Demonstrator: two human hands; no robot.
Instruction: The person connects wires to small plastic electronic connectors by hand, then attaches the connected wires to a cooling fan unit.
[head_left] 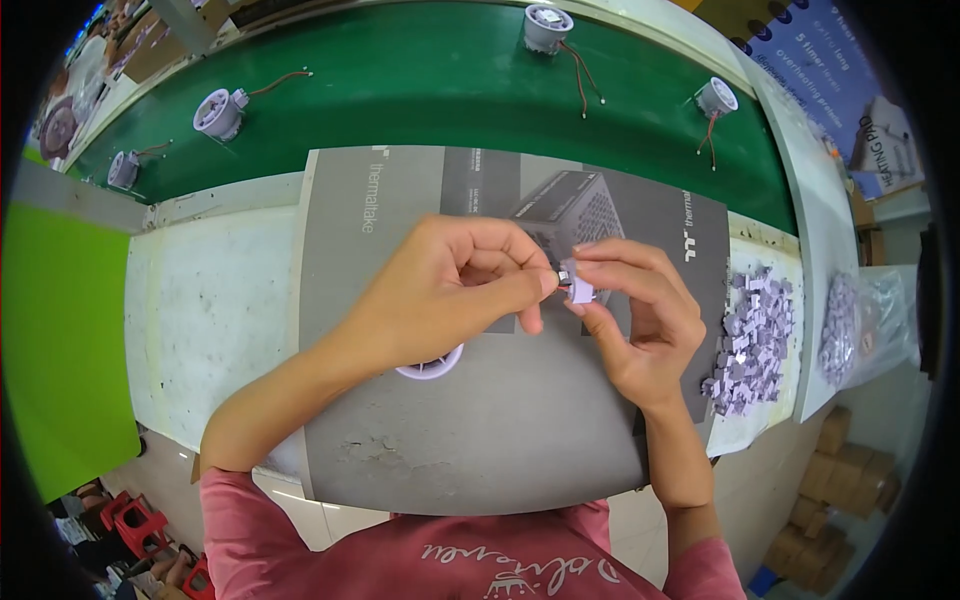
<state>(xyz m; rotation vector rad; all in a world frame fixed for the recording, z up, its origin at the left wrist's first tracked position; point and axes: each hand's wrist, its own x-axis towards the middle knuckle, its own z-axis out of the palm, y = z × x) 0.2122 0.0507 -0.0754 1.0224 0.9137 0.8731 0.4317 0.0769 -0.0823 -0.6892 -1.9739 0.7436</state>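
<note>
Above the grey printed board, my two hands meet at a small part. My right hand (645, 310) pinches a small lavender plastic piece (580, 289) between thumb and fingers. Thumb and forefinger of my left hand (465, 290) close on a tiny dark-and-white connector (563, 278), with a bit of red wire showing, right against the lavender piece. Whether the two are joined, I cannot tell. Under my left wrist lies a round lavender housing (432, 370); my forearm and hand hide most of it.
The printed board (480, 420) covers the middle of the white table (210, 330). At right lies a heap of small lavender pieces (757, 345), beside a clear bag (860, 330) of more. Several lavender housings with wires, one a round unit (218, 115), sit on the green conveyor belt (400, 90).
</note>
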